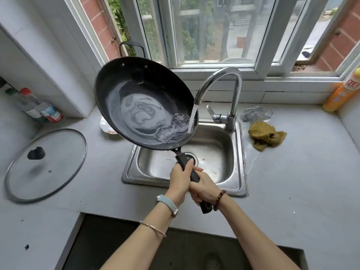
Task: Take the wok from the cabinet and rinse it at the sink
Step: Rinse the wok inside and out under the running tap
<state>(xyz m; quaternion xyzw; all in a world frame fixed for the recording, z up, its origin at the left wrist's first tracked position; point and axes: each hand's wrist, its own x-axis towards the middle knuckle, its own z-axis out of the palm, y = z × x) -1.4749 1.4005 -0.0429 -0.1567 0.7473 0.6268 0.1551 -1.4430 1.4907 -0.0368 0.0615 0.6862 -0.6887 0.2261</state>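
I hold the wok (144, 106) over the sink (218, 145) with both hands wrapped round its black handle (180, 157). My left hand (179, 182) grips the handle nearer the pan, and my right hand (204, 190) curls round it just behind, the two hands touching. The wok is tilted, its far rim raised toward the window (212, 30) and its near rim low over the basin. Water (191, 117) runs from the curved tap (229, 82) onto the inside near the right rim, where it foams and pools. On the worktop (292, 182) to the left lies a glass lid (46, 164) with a dark knob, and behind it stand some bottles (39, 108) against the wall. Right of the sink lie a mustard cloth (266, 135) and a grey mesh scrubber (256, 113), with an orange bottle (341, 92) in the far corner.
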